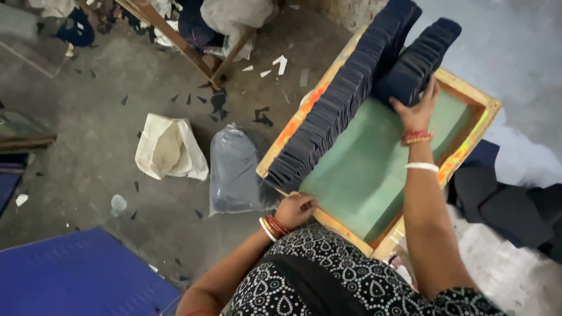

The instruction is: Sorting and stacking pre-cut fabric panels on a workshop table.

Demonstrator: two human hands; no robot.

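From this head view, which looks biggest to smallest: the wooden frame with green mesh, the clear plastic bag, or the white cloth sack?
1. Wooden frame with green mesh
2. Clear plastic bag and white cloth sack: too alike to rank.

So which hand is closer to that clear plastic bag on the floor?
Left. The left hand grips the near edge of the wooden frame, just beside the plastic bag. The right hand is farther off, pressed against the shorter stack of dark sheets.

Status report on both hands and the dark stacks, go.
Left hand on the wooden frame corner. Right hand pressing the short dark stack. Long dark stack lying alongside, nothing blocking.
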